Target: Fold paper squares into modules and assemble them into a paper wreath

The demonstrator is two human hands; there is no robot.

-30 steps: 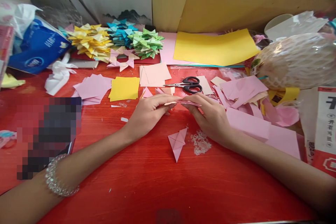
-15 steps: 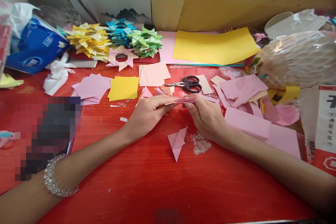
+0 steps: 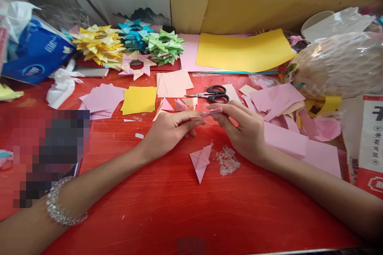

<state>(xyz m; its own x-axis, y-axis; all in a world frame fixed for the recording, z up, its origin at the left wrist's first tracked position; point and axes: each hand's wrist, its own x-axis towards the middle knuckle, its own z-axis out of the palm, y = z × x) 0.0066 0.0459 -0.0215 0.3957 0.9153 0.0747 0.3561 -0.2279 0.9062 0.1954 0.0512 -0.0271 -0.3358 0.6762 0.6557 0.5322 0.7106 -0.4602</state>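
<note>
Both hands meet over the red table [image 3: 167, 207] on one small folded pink paper piece [image 3: 213, 111]. My left hand [image 3: 169, 129] pinches its left end and my right hand [image 3: 243, 129] pinches its right end between thumb and fingers. The paper is seen edge-on, so its folds are hard to read. A finished pink folded piece [image 3: 201, 161] lies on the table just below the hands. Black-handled scissors [image 3: 213, 93] lie shut just beyond my fingers.
Piles of folded yellow [image 3: 97, 44], blue [image 3: 134, 34] and green [image 3: 163, 48] paper shapes sit at the back. Pink squares [image 3: 103, 99], a yellow square [image 3: 139, 99], a big yellow sheet [image 3: 243, 51] and pink scraps [image 3: 284, 127] lie around. A blue tissue pack [image 3: 37, 53] stands left, a netted bundle [image 3: 338, 65] right.
The pink paper between my hands has been pressed narrower and lifted slightly. My right fingers shifted along its right end; my left hand stayed almost still.
</note>
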